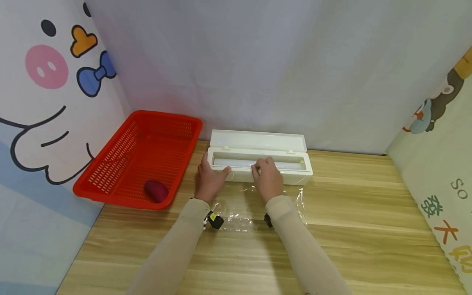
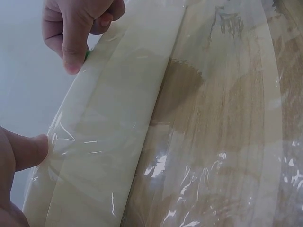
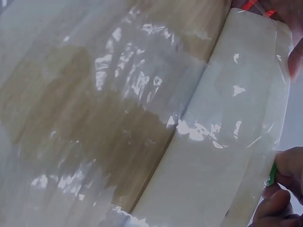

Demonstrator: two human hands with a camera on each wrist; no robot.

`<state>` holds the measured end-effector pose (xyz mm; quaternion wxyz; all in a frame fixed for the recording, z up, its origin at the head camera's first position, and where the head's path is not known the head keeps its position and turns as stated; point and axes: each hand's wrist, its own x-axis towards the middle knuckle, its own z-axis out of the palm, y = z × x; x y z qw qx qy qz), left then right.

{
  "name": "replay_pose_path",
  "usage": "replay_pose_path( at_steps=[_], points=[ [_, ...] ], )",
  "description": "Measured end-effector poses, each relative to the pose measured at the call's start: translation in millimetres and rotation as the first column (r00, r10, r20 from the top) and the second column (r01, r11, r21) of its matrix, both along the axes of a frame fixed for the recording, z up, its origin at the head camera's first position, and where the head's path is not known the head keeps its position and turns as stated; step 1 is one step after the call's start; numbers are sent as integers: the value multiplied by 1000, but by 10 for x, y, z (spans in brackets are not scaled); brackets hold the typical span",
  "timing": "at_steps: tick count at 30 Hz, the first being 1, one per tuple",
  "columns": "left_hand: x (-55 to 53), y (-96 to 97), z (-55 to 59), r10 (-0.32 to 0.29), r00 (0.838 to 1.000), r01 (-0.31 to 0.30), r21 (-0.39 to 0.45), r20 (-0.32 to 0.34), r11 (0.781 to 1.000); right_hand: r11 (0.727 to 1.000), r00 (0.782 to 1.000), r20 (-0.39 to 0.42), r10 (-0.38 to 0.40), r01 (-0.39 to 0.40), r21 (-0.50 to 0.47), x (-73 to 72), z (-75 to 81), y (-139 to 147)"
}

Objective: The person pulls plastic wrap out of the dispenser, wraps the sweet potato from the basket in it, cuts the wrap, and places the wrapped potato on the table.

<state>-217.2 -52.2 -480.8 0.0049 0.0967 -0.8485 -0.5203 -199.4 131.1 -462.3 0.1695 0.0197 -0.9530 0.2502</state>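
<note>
A white cling film dispenser [image 1: 239, 177] stands against the back wall with its lid [image 1: 258, 140] raised. Inside lies a pale roll [image 1: 287, 165]. From it, clear film [image 1: 236, 215] drapes over the front edge onto the table. My left hand [image 1: 210, 180] grips the dispenser's left end, its thumb [image 2: 29, 151] pressing the film at the front rim. Near the middle of that rim, my right hand [image 1: 270, 180] pinches a small green slide cutter [image 3: 271, 175], mostly hidden by the fingers. In the left wrist view only a sliver of the green shows under the right thumb.
To the left, a red plastic basket [image 1: 193, 151] holds a dark red oval object [image 1: 156, 191]. The wood-grain table [image 1: 368, 213] extends to the right and front. Cloth walls with cartoon prints enclose the left, back and right sides.
</note>
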Motion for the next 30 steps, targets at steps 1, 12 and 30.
replay_pose_path(
  at_steps=[1, 12, 30],
  points=[
    [-2, -1, -3, 0, 1000, 0, 0, 0, 1000, 1000, 1000, -3, -1, 1, 1, -1, -3, 2],
    [-13, -20, -39, -3, 1000, 2, 21, 21, 1000, 1000, 1000, 9, -11, 11, -3, 4, 8, 15],
    [-29, -11, -39, -12, 1000, 11, 45, 14, 999, 999, 999, -2, -36, 36, 6, 18, 30, 140]
  ],
)
